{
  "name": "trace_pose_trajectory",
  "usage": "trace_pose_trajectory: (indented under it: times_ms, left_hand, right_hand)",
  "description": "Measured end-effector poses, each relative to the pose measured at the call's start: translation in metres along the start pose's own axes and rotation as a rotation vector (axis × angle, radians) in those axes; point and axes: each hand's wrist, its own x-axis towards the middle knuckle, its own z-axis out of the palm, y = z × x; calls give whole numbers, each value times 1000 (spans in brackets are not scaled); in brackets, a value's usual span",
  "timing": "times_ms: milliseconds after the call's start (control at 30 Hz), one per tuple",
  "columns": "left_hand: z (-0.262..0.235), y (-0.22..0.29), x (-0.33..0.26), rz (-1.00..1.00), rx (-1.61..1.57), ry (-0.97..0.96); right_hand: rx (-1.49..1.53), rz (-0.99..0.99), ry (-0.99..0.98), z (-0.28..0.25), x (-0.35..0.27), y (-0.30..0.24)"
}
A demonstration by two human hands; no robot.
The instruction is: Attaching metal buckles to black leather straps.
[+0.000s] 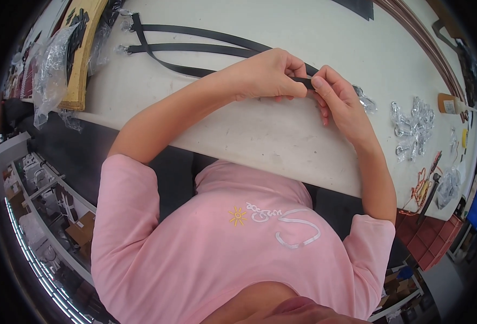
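Note:
Both my hands meet over the white worktable (260,135). My left hand (268,73) is curled around the end of a black strap (195,70), and my right hand (338,100) pinches the same strap end from the right. The strap runs away to the far left, where it crosses two more black straps (195,48) fitted with metal clasps (124,48) at their ends. A bagged metal clasp (367,101) lies just beyond my right fingers.
A heap of metal clasps in clear bags (411,127) lies to the right. A small amber bottle (448,102) and hand tools (430,189) sit near the right edge. A wooden board (81,54) and crumpled plastic bags (52,70) rest at the far left.

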Motion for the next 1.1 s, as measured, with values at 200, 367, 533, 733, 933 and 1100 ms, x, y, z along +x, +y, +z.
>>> trace_pose_trajectory:
  times_ms: [200, 367, 533, 733, 933, 1100]
  left_hand:
    - [-12, 4, -3, 8, 9, -99]
    - [-16, 2, -3, 14, -157, -128]
    - [-9, -3, 4, 52, -127, -126]
    - [4, -12, 2, 173, -160, -114]
    - [-16, 5, -10, 61, -71, -150]
    - [-15, 9, -17, 182, 176, -146]
  right_hand:
    - [19, 18, -3, 0, 1, -4]
    - [40, -7, -40, 1, 2, -7]
    - [65, 35, -38, -2, -4, -7]
    - [111, 30, -133, -2, -7, -8]
    - [108, 92, -120, -7, -4, -16]
    - [121, 136, -85, -5, -6, -21]
